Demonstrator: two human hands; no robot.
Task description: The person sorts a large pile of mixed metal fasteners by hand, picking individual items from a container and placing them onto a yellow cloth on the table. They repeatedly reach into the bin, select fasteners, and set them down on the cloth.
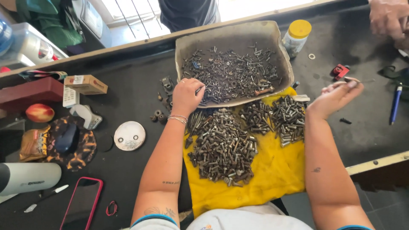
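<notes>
At the far left of the frame lie a white cylinder (27, 176), a pink-edged phone (82, 202), a computer mouse (67, 138) on a patterned pad and a small cardboard box (86, 84), all on the black table (128, 98). Right of these sits a round white disc (129, 136). At centre, the left hand (186, 96) rests on the near edge of the shallow tray (238, 32), fingers curled into the loose bolts and screws (232, 74) it holds; whether a piece is pinched cannot be determined. Below the tray, a yellow cloth (272, 170) carries a large bolt pile (222, 147) and two smaller sorted piles (277, 117). At centre right, the right hand (334, 97) is raised, fingertips pinched on a small thin part, possibly a washer. A yellow-capped jar (296, 37) stands at upper right, near another person's hand (387, 17).
</notes>
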